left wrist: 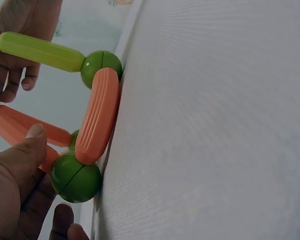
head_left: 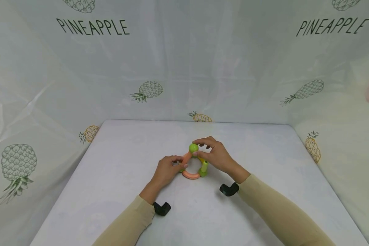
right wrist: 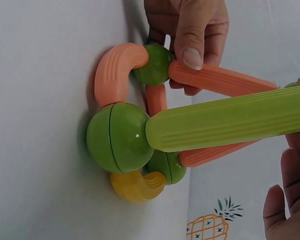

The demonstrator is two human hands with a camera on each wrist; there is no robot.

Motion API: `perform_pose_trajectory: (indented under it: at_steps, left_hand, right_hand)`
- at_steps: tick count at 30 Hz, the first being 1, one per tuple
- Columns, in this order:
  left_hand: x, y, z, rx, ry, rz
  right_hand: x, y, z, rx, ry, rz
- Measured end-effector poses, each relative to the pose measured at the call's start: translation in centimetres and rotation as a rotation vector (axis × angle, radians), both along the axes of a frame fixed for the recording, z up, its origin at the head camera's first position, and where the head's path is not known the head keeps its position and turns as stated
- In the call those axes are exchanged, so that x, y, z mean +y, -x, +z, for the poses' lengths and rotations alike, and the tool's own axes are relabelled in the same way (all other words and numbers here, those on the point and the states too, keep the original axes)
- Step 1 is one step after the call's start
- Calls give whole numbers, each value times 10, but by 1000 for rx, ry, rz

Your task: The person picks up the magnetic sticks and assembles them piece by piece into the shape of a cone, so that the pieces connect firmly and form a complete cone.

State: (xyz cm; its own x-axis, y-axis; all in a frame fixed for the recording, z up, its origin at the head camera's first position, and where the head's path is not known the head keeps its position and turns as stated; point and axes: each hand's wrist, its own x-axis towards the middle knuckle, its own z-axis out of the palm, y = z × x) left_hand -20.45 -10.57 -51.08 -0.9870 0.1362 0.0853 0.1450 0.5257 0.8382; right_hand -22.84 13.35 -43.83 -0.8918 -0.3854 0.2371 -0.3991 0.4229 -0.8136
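Note:
A frame of magnetic building sticks and green balls stands on the table. Its base has a curved orange stick [head_left: 191, 175] and a curved yellow stick [right wrist: 138, 186]. Two straight orange sticks lean up to a top green ball [head_left: 193, 148]. My left hand [head_left: 167, 169] pinches a leaning orange stick [right wrist: 217, 80] low down, close to a base ball [left wrist: 76, 177]. My right hand [head_left: 216, 155] holds the top ball between thumb and fingertips. From the right base ball [right wrist: 119, 137] a yellow-green stick [left wrist: 40, 51] rises at a tilt, its upper end free in the left wrist view.
The white table [head_left: 126, 143] spreads out around the frame. A pale curtain [head_left: 184, 68] with pineapple prints hangs behind and at both sides. Black wrist mounts [head_left: 229, 189] sit at both sleeve cuffs, low over the table.

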Motion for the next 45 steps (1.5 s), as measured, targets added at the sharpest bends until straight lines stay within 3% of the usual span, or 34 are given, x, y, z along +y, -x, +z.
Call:
perform_pose_trajectory:
  at_steps: [6, 12, 19, 26, 32, 45]
  left_hand:
    - [0, -2, 3, -18, -17, 11]
    - [-1, -2, 24, 8, -90, -7]
    - [2, 6, 55, 71, -171, -94]
    - [13, 12, 77, 64, -161, -210]
    - [17, 14, 81, 49, -130, -239]
    - [17, 12, 85, 30, -94, -232]
  right_hand:
    - [6, -5, -6, 31, 51, -21]
    - [20, -22, -20, 66, 131, -104]
    - [35, -47, -38, -9, 83, -77]
    - [28, -49, -49, 87, 36, -69]
    - [18, -42, -53, 127, 29, -100]
    - [3, -36, -50, 102, -27, -172]
